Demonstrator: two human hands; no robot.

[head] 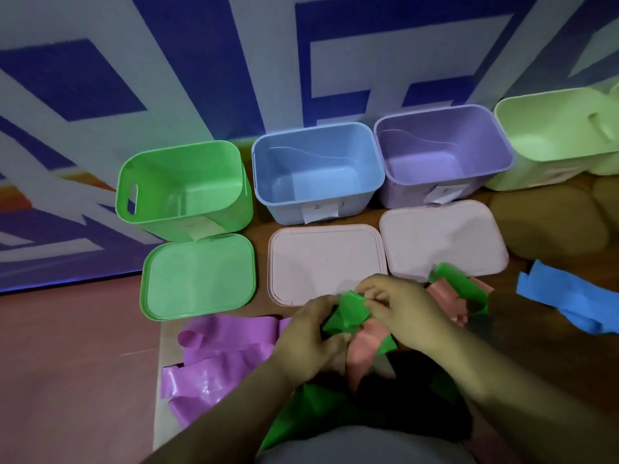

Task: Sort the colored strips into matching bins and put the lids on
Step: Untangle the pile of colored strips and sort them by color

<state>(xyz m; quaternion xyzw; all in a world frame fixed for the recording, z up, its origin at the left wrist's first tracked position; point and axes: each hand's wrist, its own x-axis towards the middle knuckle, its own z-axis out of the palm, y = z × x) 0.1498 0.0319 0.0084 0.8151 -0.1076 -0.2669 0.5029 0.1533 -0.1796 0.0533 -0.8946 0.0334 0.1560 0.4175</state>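
Both hands [361, 324] pinch green strip [348, 314]; green bin [182, 185] open

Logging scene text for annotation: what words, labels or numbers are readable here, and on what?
Nothing is readable.
Blue-bin label: marks too small and blurred.
Purple-bin label: too blurred.
Green-bin label: too blurred.
Wall banner: huge cropped blue shapes, no legible word.

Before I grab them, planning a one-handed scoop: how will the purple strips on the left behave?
Probably floppy: the purple strips lie in loose folds and curls. Likely slippery, as their surface shines. They overlap, so lifting one may drag others.
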